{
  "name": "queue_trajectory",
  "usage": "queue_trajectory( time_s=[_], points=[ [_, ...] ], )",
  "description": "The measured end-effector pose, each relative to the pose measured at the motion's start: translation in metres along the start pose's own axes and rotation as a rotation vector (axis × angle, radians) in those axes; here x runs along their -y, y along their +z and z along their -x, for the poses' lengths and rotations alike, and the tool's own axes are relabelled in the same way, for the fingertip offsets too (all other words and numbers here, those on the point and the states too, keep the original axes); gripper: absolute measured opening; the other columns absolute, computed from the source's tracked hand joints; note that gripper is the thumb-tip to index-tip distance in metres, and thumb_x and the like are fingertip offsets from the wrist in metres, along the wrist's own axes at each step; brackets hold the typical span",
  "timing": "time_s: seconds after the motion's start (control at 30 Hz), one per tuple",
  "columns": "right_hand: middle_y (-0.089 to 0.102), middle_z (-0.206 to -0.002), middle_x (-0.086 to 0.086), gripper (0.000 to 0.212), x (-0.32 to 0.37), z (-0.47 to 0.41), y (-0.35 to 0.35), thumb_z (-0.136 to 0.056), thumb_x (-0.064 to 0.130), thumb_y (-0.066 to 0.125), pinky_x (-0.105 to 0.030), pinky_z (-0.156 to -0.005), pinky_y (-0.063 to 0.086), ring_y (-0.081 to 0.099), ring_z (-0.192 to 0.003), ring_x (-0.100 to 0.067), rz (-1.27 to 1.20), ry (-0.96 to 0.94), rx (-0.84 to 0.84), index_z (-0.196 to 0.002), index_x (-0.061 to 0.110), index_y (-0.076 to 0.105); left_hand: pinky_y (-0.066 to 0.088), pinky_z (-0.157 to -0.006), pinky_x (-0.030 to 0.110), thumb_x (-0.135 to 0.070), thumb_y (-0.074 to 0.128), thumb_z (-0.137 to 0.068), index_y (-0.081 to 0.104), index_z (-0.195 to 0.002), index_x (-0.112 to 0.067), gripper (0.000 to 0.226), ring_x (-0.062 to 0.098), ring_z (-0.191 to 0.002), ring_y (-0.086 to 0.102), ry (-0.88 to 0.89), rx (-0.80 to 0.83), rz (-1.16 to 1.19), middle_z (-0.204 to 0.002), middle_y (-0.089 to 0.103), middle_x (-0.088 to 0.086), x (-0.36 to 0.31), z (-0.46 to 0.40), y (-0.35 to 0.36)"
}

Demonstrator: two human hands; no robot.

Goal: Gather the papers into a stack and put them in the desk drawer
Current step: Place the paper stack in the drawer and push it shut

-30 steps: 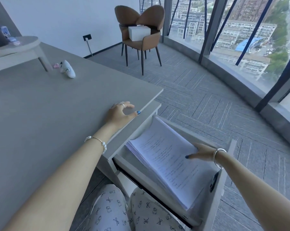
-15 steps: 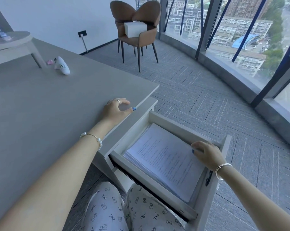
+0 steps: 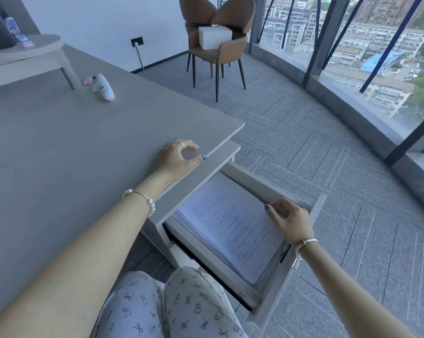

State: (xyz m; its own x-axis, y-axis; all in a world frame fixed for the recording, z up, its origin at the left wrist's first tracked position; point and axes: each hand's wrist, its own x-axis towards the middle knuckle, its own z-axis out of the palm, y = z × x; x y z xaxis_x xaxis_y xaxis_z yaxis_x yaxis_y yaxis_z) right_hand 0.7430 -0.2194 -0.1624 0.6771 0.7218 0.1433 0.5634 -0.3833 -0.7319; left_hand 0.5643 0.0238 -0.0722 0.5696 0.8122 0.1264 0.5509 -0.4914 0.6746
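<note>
Now the stack of papers (image 3: 226, 224) lies printed side up inside the open drawer (image 3: 310, 217), which is pulled out under the right edge of the bench (image 3: 67, 142). The right hand (image 3: 290, 219) rests on the stack's far right corner by the drawer wall, its fingers (image 3: 275, 205) curled loosely on the top sheet, gripping nothing that I can make out. The left hand (image 3: 178, 157) sits on the bench edge just above the drawer, fingers half curled and empty. Farther back on the bench lies a small white object (image 3: 103, 87). Beyond, on the carpet, a brown chair (image 3: 217, 45) carries a white box (image 3: 214, 37).
</note>
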Motion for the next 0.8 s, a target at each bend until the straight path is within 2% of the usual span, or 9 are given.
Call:
queue_trajectory(
  time_s=[0.1,0.2,0.3,0.37,0.43,0.5,0.57,0.67,0.8],
  points=[
    [0.065,-0.074,0.010,0.015,0.022,-0.012,0.018,-0.080,0.033,0.066,-0.032,-0.080,0.054,0.069,-0.082,-0.016,-0.036,-0.001,0.003,-0.078,0.018,0.068,0.035,-0.106,0.030,-0.039,0.069,-0.076,0.066,-0.101,-0.027,0.028,0.013,-0.128,0.042,-0.003,0.001,0.021,-0.133,0.057,-0.007,-0.001,0.000,-0.001],
    [0.066,-0.075,0.008,0.018,0.042,-0.023,0.040,-0.080,0.033,0.065,-0.032,-0.079,0.053,0.068,-0.083,-0.018,-0.083,-0.025,-0.015,-0.080,0.015,0.068,0.036,-0.105,0.029,-0.039,0.068,-0.076,0.066,-0.099,-0.029,0.025,0.011,-0.128,0.043,-0.018,0.007,0.059,-0.132,0.058,-0.009,0.000,0.001,-0.002],
    [0.072,-0.094,-0.002,0.027,0.057,-0.033,0.059,-0.079,0.037,0.064,-0.025,-0.085,0.043,0.063,-0.098,-0.023,-0.099,-0.084,-0.014,-0.092,0.013,0.067,0.035,-0.100,0.024,-0.037,0.067,-0.076,0.066,-0.096,-0.030,0.022,0.009,-0.127,0.044,-0.035,0.007,0.081,-0.132,0.058,-0.011,0.002,0.002,-0.003],
    [0.066,-0.117,-0.004,0.049,0.062,-0.036,0.064,-0.074,0.047,0.065,-0.028,-0.100,0.034,0.052,-0.118,-0.024,-0.079,-0.105,-0.016,-0.110,0.014,0.062,0.033,-0.096,0.021,-0.035,0.067,-0.077,0.066,-0.097,-0.029,0.021,0.008,-0.127,0.044,-0.036,0.010,0.088,-0.132,0.058,-0.010,0.002,0.002,-0.002],
    [0.050,-0.139,-0.005,0.078,0.060,-0.031,0.063,-0.067,0.059,0.064,-0.037,-0.114,0.025,0.036,-0.134,-0.023,-0.066,-0.093,-0.021,-0.129,0.015,0.049,0.033,-0.096,0.020,-0.035,0.066,-0.077,0.067,-0.098,-0.028,0.022,0.008,-0.127,0.045,-0.036,0.015,0.089,-0.132,0.058,-0.011,0.003,0.003,-0.002],
    [0.029,-0.153,-0.005,0.099,0.049,-0.021,0.058,-0.063,0.063,0.067,-0.037,-0.118,0.011,0.018,-0.143,-0.022,-0.026,-0.063,-0.035,-0.142,0.014,0.031,0.034,-0.099,0.023,-0.035,0.067,-0.077,0.067,-0.096,-0.029,0.020,0.009,-0.127,0.045,-0.035,0.010,0.094,-0.132,0.058,-0.010,0.004,0.002,-0.002],
    [0.012,-0.158,-0.008,0.116,0.036,-0.011,0.050,-0.058,0.070,0.063,-0.035,-0.117,0.001,0.005,-0.146,-0.022,0.022,-0.009,-0.014,-0.147,0.012,0.015,0.035,-0.101,0.024,-0.036,0.067,-0.076,0.067,-0.096,-0.029,0.020,0.010,-0.126,0.046,-0.039,0.006,0.092,-0.131,0.059,-0.010,0.004,0.000,-0.002],
    [0.003,-0.159,-0.010,0.129,0.023,-0.004,0.038,-0.052,0.074,0.059,-0.036,-0.120,0.001,0.000,-0.147,-0.020,-0.043,0.140,0.143,-0.148,0.007,0.004,0.036,-0.100,0.024,-0.034,0.067,-0.077,0.067,-0.097,-0.027,0.021,0.010,-0.125,0.047,-0.033,-0.011,0.071,-0.129,0.059,-0.009,0.002,0.000,-0.002],
    [-0.003,-0.159,-0.007,0.140,0.018,-0.003,0.033,-0.043,0.073,0.067,-0.036,-0.120,0.005,-0.003,-0.146,-0.016,-0.135,0.113,0.392,-0.148,0.010,-0.002,0.036,-0.100,0.024,-0.033,0.066,-0.078,0.067,-0.098,-0.026,0.021,0.011,-0.125,0.047,-0.026,-0.012,0.042,-0.128,0.060,-0.007,0.000,0.000,-0.002]
  ],
)
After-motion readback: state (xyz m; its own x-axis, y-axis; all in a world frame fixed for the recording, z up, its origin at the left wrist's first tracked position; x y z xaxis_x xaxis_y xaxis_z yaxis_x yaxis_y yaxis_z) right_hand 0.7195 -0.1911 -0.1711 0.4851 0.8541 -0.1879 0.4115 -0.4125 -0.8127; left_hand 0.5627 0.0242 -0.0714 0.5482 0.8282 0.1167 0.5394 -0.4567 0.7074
